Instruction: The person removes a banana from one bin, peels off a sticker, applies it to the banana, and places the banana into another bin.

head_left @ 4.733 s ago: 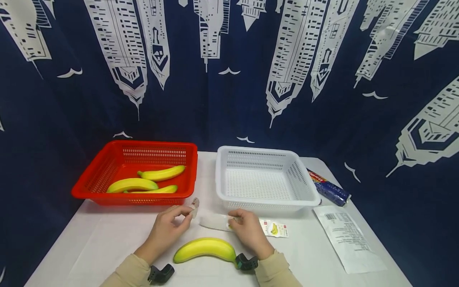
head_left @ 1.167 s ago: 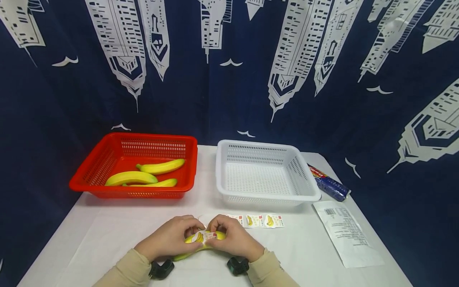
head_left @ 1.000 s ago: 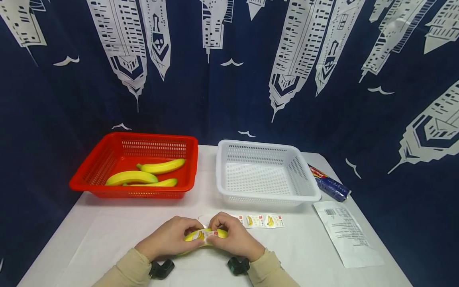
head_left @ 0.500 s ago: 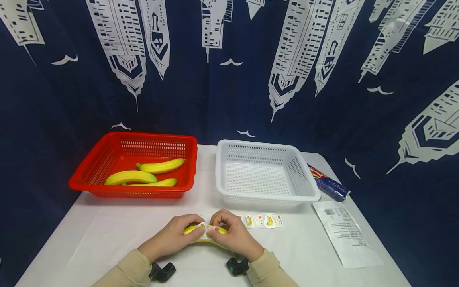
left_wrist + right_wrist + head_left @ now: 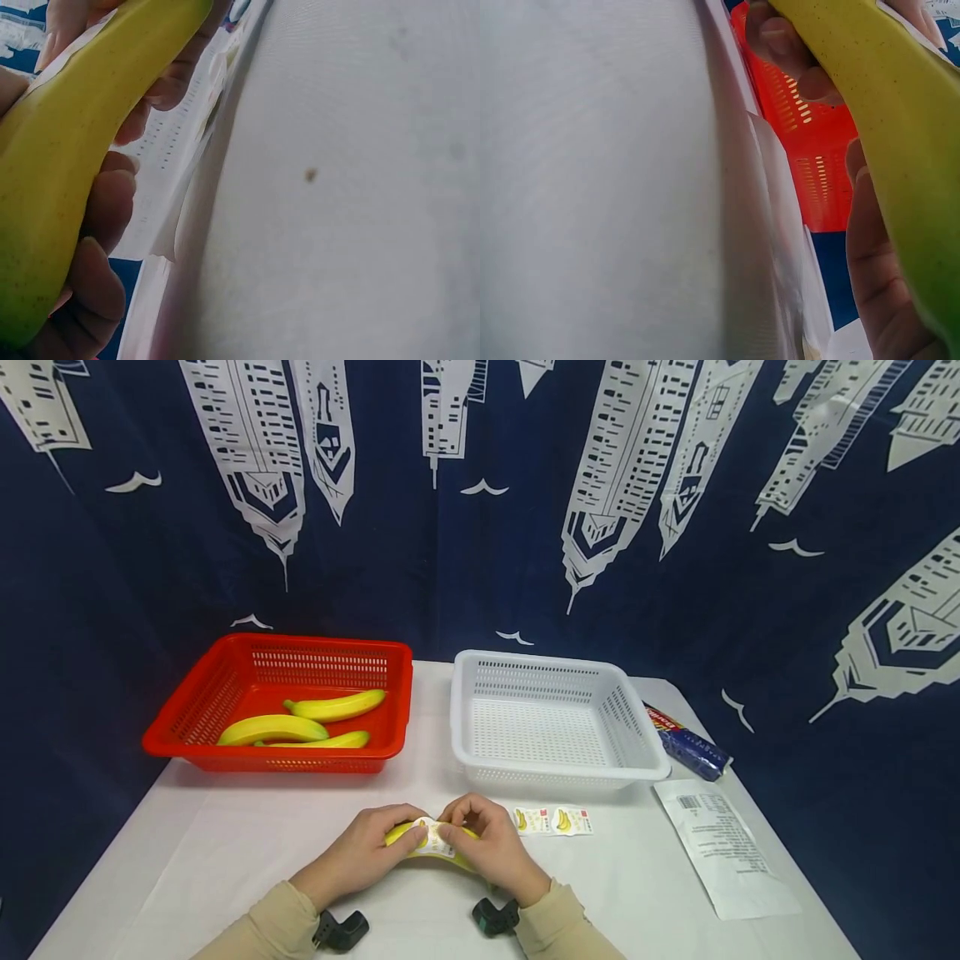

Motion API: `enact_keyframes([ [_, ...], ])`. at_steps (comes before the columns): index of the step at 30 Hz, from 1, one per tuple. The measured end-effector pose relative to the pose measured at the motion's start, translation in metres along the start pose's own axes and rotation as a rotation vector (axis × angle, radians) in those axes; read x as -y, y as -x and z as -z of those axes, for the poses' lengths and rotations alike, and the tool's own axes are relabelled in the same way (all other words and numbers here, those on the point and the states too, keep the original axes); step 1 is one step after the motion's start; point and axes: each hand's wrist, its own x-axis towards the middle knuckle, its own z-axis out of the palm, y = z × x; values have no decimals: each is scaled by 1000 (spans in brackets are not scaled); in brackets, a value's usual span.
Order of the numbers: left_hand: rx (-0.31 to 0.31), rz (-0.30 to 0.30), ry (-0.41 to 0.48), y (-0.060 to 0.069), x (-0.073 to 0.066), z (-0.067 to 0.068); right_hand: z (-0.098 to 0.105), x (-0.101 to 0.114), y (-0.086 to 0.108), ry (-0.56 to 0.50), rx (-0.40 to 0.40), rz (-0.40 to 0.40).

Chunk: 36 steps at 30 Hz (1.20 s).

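Note:
A yellow banana (image 5: 463,860) is held between both hands at the middle of the table. My left hand (image 5: 366,850) grips its left part, the thumb lying on the near side. Opposite, my right hand (image 5: 495,847) grips the right part, its thumb on a white label (image 5: 432,838) with a banana print that lies across the peel. In the left wrist view, curled fingers (image 5: 105,210) wrap the underside of the banana (image 5: 82,127), and the label's edge shows on top. The right wrist view has fingers (image 5: 877,262) behind the banana (image 5: 900,127). Both hands hide the banana's ends in the head view.
A strip of banana labels (image 5: 553,821) lies right of the hands. Behind stand a red basket (image 5: 277,760) with 3 bananas and a white basket (image 5: 555,774). A blue packet (image 5: 696,754) and a white printed pouch (image 5: 723,852) lie at the right.
Earlier the banana lay on the table, with both hands beyond it near the labels. Now both hands hold it, a label on it. Lately the banana has risen slightly and the thumbs have shifted over the label.

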Motion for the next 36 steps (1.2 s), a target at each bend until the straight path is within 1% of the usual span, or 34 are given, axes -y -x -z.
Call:
enact_keyframes([
  [5, -35, -10, 3, 1, -2, 0, 0, 0, 0, -19, 1, 3],
  [8, -40, -11, 4, 1, -2, 0, 0, 1, -1, -20, 5, -19],
  [11, -40, -12, -1, 2, -2, 0, 0, 1, -1, -28, 20, -58],
  [15, -43, -13, -15, 3, -2, 0, 1, 3, 0, -71, 39, -121],
  [20, -59, -31, -18, 4, -3, 1, 2, 4, 0, -110, 58, -121],
  [22, -82, -61, -28, 3, -3, 2, 2, 4, 0, -104, 61, -114],
  [24, -112, -110, -60, 3, -3, 2, 2, 6, 1, -119, 51, -122],
  [26, -136, -181, -113, 3, -3, 2, 2, 7, 1, -138, 33, -131],
  [28, -148, -260, -169, 3, -3, 3, 2, 8, 1, -183, 20, -143],
  [30, -152, -323, -213, 2, -3, 3, 3, 8, 1, -226, 14, -134],
  [31, -155, -344, -231, 2, -3, 4, 3, 7, 1, -234, 15, -124],
  [34, -165, -370, -252, 2, -2, 4, 2, 6, 0, -244, 13, -96],
  [36, -171, -369, -252, 2, -2, 5, 2, 5, 0, -203, 7, -63],
])
